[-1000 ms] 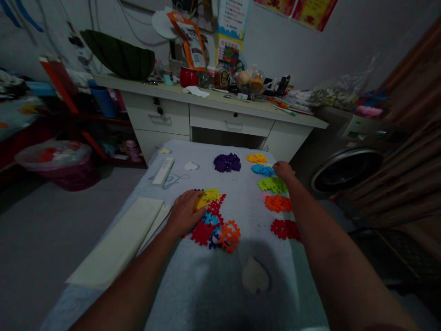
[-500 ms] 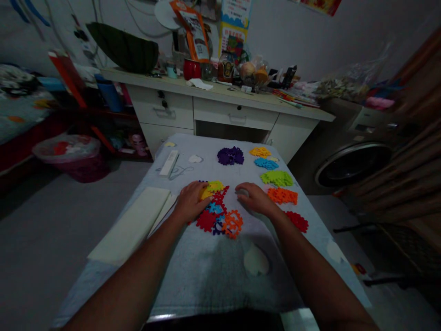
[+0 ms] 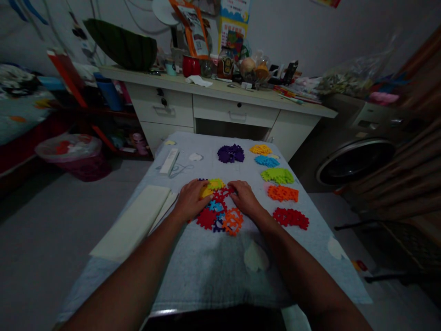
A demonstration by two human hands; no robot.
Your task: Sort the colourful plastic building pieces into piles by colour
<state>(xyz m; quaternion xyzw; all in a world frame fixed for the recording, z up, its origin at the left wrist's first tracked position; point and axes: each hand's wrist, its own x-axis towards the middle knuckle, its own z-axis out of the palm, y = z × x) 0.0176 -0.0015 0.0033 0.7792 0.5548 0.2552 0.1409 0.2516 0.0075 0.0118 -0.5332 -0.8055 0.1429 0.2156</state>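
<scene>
Since the earlier frame, our right hand (image 3: 243,195) has moved leftward and now is at the right edge of the mixed heap of flat, toothed plastic pieces (image 3: 217,207), by some red toothed pieces (image 3: 222,195). Our left hand (image 3: 190,200) stays at the heap's left edge, over some yellow toothed pieces (image 3: 206,191). Both hands have the fingers bent, but we cannot tell whether either is gripping a piece. The heap lies on the cloth-covered bench (image 3: 206,271).

We judge that the teeth are the main danger: pieces in the heap overlap, so one pulled out may drag its neighbours and scatter them. Our right forearm (image 3: 285,255) passes close to the red plastic pile (image 3: 291,218), right of the heap, so a careless elbow could sweep it apart.

We count two hands, one mixed heap and six single-colour piles: one purple (image 3: 230,153) beyond the heap, and to its right, from far to near, one yellow-orange (image 3: 261,149), one sky-blue (image 3: 267,161), one lime-green (image 3: 277,175), one orange (image 3: 283,193) and the red one. Left of the heap is one long white box (image 3: 169,162). Single pieces overlap too much for counting.
</scene>
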